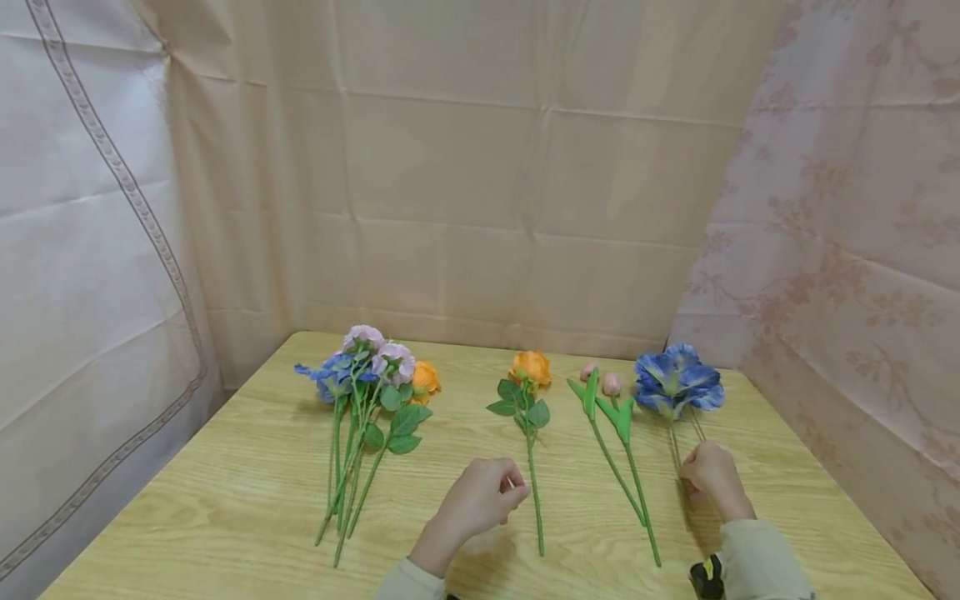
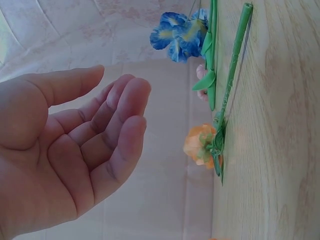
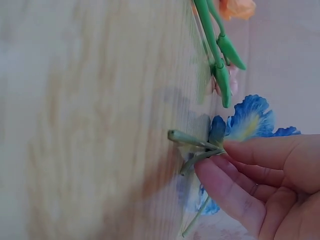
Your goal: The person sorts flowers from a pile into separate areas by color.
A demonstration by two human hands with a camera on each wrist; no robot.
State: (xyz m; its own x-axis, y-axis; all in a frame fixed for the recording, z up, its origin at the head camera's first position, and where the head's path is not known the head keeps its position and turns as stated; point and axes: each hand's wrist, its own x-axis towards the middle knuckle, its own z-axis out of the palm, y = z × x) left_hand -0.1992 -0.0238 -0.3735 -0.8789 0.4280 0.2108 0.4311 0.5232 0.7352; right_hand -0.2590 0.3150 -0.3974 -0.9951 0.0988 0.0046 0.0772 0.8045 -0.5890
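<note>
— Why are the flowers spread out like that?

— As I judge it, so I can take one stem at a time. On the wooden table point(image 1: 225, 500) a bunch of blue, pink and orange flowers point(image 1: 367, 392) lies at about ten o'clock from my left hand point(image 1: 476, 504). The single orange rose point(image 1: 529, 368) lies just beside that hand, at one o'clock, its stem running back toward me. Between my hands are the pink tulip buds point(image 1: 611, 385) on their green stems.

— And your right hand?

— My right hand point(image 1: 712, 477) is down on the table at the near end of the blue flower point(image 1: 677, 379), whose bloom lies at eleven o'clock from it. My fingertips point(image 3: 215, 172) pinch the thin stems low down, curled round them; the stem ends stick out past my fingers against the wood.

— Is the left holding anything?

— No. Its fingers point(image 2: 117, 117) are loosely bent, palm bare, gripping nothing. It hovers just short of the rose's stem; I cannot tell from above whether a fingertip grazes it.
</note>
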